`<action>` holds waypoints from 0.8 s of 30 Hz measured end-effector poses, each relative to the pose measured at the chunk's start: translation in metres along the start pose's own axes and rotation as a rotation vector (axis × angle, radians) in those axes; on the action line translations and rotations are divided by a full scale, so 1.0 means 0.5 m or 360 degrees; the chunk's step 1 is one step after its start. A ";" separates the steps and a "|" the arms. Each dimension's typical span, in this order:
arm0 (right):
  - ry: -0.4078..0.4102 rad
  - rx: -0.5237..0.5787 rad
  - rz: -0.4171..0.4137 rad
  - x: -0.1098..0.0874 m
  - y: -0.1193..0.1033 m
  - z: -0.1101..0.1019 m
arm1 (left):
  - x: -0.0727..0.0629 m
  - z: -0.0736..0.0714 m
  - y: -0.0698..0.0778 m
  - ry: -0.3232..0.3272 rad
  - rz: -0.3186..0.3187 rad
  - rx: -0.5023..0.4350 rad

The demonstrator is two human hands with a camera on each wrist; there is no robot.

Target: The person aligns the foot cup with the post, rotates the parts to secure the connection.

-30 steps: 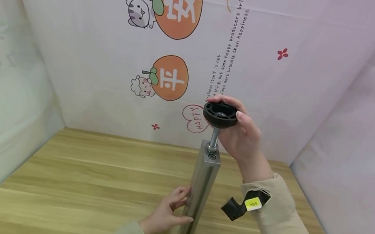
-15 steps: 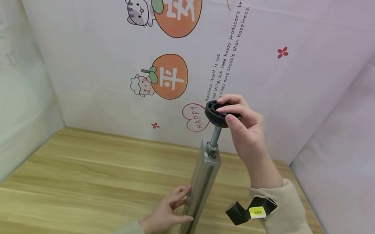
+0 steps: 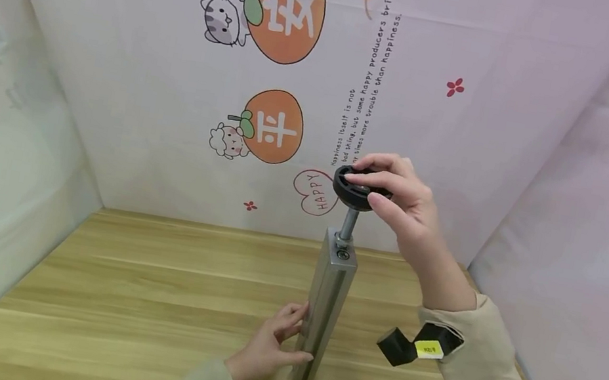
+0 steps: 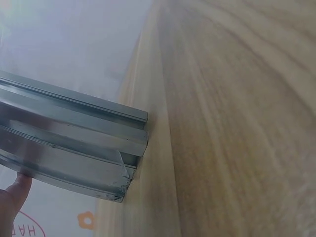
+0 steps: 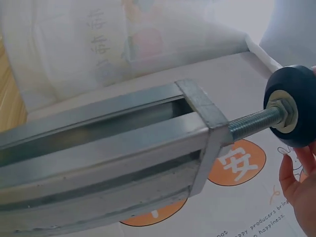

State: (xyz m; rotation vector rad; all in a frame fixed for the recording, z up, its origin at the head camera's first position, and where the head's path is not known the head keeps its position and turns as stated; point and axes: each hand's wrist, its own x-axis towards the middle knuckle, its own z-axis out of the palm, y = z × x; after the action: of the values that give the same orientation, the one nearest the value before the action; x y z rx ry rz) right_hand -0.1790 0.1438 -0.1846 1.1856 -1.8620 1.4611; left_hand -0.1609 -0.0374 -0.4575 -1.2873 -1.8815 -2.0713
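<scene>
An aluminium profile [image 3: 325, 313] stands upright on the wooden table, its slotted sides showing in both wrist views. From its capped top end rises a threaded rod [image 5: 254, 123] that carries a round black levelling foot [image 3: 343, 192]. A nut [image 3: 343, 241] sits low on the rod, close to the end cap. My left hand [image 3: 266, 350] holds the profile near its bottom, thumb on the near face and fingers on the left side. At the top, my right hand [image 3: 408, 196] grips the foot, thumb at the near rim and fingers over its upper face, partly covering it.
The wooden table [image 3: 142, 310] spreads out on both sides of the profile. Behind it hangs a white printed cloth [image 3: 411, 120] with orange fruit pictures and lettering. Cloth walls close in the left and right sides. Black camera mounts sit on both wrists.
My right hand has shifted its hold from round the foot's rim to fingers over its top face, and the forearm has swung right. My left hand and the profile have stayed put.
</scene>
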 end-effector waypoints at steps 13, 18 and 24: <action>0.0262 -0.0682 -0.0159 -0.003 -0.019 0.019 | -0.001 0.003 -0.001 0.0002 0.0027 -0.0017; 0.0410 -0.0698 -0.0245 -0.004 -0.018 0.031 | -0.002 0.004 0.001 0.0001 0.0013 -0.0015; 0.0420 0.0049 -0.0146 -0.018 0.008 0.036 | -0.001 0.003 0.002 -0.0003 -0.0001 -0.0016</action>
State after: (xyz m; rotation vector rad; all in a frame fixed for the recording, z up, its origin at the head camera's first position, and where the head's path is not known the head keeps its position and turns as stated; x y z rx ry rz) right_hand -0.1755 0.1299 -0.1991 1.0222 -1.5937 1.5190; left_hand -0.1590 -0.0366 -0.4572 -1.2913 -1.8749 -2.0829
